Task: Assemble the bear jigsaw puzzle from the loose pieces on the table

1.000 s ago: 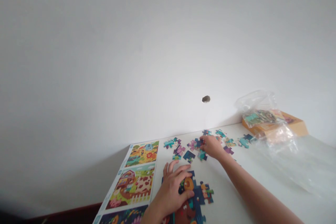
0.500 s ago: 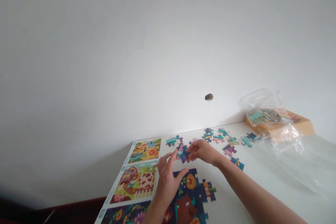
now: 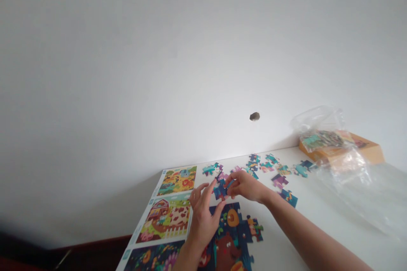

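Both my hands meet over a white table (image 3: 318,224) and pinch one dark blue puzzle piece (image 3: 220,190) between them. My left hand (image 3: 203,216) comes up from below with its fingers raised and its thumb under the piece. My right hand (image 3: 244,186) reaches in from the right, fingers curled onto the piece's right edge. Just below the hands lies a partly assembled dark blue puzzle (image 3: 233,237) with a bear and an orange shape. Several loose pieces (image 3: 270,167) are scattered behind the hands.
A printed sheet of picture panels (image 3: 168,216) lies at the table's left edge. At the back right stand an orange box (image 3: 359,152) and a clear plastic bag of pieces (image 3: 321,135), with more clear plastic (image 3: 362,194) spread in front. A white wall rises behind.
My right hand took a dark blue piece from the loose pile and drew it back left. My left hand lifted off the assembled puzzle and joined it on the piece.
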{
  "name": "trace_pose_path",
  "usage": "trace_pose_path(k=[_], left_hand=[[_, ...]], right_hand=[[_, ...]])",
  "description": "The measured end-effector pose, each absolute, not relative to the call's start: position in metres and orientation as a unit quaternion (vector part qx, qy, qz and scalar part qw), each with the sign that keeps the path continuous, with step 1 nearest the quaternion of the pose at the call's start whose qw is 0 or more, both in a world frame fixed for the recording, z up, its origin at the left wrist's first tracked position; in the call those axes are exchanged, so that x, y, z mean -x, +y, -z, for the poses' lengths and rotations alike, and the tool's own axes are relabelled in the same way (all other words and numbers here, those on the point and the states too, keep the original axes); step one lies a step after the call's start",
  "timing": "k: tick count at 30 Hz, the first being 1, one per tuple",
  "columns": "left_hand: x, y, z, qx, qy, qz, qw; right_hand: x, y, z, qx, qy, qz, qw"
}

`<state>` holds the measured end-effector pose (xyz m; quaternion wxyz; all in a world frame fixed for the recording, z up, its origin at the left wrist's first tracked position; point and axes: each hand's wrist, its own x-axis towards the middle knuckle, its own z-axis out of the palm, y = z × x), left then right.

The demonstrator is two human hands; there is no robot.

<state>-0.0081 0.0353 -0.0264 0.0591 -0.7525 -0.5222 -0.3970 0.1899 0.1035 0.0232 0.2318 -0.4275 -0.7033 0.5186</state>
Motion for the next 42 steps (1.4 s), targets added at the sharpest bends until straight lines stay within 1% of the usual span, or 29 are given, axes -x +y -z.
trace_pose_path(k=[3,8,10,13,18,23,26,30,34,39,42], left_hand=[[0.009,0.037,0.029,0.741,-0.544,0.386,0.073],[0.011,0.042,0.034,0.713,-0.611,0.334,0.082],[0.01,0.042,0.035,0.708,-0.629,0.311,0.076],[0.009,0.042,0.034,0.703,-0.647,0.289,0.068],[0.009,0.043,0.036,0.702,-0.657,0.271,0.044],[0.011,0.043,0.035,0.71,-0.644,0.282,0.038],[0.01,0.041,0.029,0.738,-0.604,0.298,0.04],[0.006,0.038,0.022,0.775,-0.549,0.313,0.033],[0.005,0.035,0.02,0.791,-0.519,0.323,0.012],[0.004,0.032,0.015,0.828,-0.468,0.306,-0.044],[-0.001,0.027,0.006,0.871,-0.414,0.253,-0.082]], right_hand=[[-0.19,0.101,-0.022,0.494,-0.725,-0.43,0.214],[-0.201,0.102,-0.007,0.657,-0.692,-0.216,0.205],[-0.206,0.105,-0.001,0.682,-0.685,-0.172,0.19],[-0.208,0.111,0.003,0.67,-0.705,-0.147,0.179],[-0.205,0.116,0.003,0.587,-0.766,-0.169,0.199],[-0.205,0.113,-0.002,0.548,-0.771,-0.209,0.247],[-0.201,0.109,-0.009,0.506,-0.772,-0.272,0.274],[-0.192,0.105,-0.019,0.44,-0.769,-0.374,0.272],[-0.197,0.098,-0.027,0.445,-0.746,-0.405,0.285],[-0.233,0.074,-0.019,0.503,-0.705,-0.388,0.316],[-0.257,0.053,-0.002,0.496,-0.649,-0.451,0.358]])
